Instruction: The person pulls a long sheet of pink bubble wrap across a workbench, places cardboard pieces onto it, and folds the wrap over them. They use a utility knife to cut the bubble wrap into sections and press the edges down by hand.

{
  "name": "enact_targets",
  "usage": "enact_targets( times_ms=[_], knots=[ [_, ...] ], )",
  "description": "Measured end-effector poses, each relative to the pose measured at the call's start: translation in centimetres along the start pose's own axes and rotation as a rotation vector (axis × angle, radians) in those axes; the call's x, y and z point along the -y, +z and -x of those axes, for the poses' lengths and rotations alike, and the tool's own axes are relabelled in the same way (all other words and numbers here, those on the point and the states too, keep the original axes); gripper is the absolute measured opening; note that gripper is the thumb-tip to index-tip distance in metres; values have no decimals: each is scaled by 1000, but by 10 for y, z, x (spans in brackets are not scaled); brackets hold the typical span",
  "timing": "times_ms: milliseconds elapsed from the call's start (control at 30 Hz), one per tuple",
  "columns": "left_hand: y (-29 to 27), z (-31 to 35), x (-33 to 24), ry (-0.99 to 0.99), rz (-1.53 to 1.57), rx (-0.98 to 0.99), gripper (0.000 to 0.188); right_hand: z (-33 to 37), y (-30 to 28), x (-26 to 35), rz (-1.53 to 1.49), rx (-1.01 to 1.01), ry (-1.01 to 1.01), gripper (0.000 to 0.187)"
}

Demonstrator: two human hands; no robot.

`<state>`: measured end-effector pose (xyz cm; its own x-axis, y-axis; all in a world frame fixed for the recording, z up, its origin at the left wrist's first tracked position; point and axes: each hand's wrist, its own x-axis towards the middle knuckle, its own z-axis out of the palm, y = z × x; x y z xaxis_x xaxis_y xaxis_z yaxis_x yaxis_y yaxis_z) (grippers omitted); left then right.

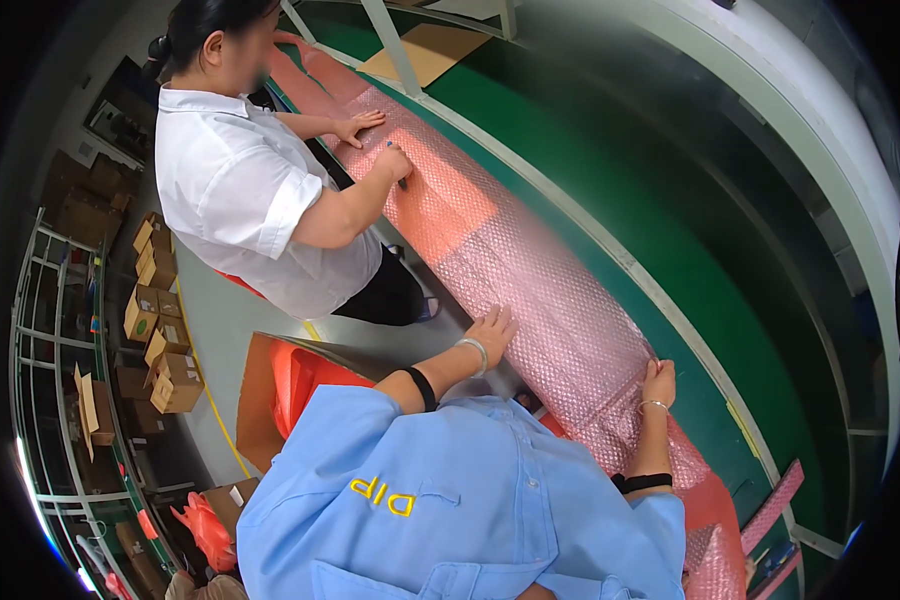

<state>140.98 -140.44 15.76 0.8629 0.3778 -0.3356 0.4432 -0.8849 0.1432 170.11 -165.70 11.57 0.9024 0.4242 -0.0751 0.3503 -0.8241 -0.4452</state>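
A long sheet of pink bubble wrap [560, 290] stretches along the green workbench. My left hand [493, 330] lies on its near-left edge, fingers spread and pressed flat. At the sheet's right edge, my right hand [658, 382] has its fingers closed on the bubble wrap. Farther up, a smooth orange-pink rectangle [445, 205] shows on the wrap. A co-worker in a white shirt [240, 170] leans there, one hand [360, 126] flat on the wrap. The co-worker's other hand [394, 163] grips a small dark tool, too small to name.
A metal frame rail [610, 250] runs along the bench's far side. Beside me on the left stands an open cardboard box [260, 400] with red plastic [315, 380] inside. Several cartons [175, 380] and a shelf rack [60, 340] are at the far left.
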Motion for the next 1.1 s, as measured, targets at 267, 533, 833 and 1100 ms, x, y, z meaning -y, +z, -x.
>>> enact_targets(
  times_ms=[267, 533, 833, 1100],
  knots=[
    [-8, -1, 11, -30, 98, -9, 53, 0, 5, -9, -85, 42, -52, 21],
    [-26, -8, -12, -10, 103, 108, 54, -1, 0, 9, -62, 87, -2, 21],
    [-6, 4, -38, 98, 118, 36, 53, -3, 2, 10, -95, 89, -16, 23],
    [-5, 10, -45, 120, 74, 70, 61, -4, 1, 10, -81, 96, -16, 21]
  ],
)
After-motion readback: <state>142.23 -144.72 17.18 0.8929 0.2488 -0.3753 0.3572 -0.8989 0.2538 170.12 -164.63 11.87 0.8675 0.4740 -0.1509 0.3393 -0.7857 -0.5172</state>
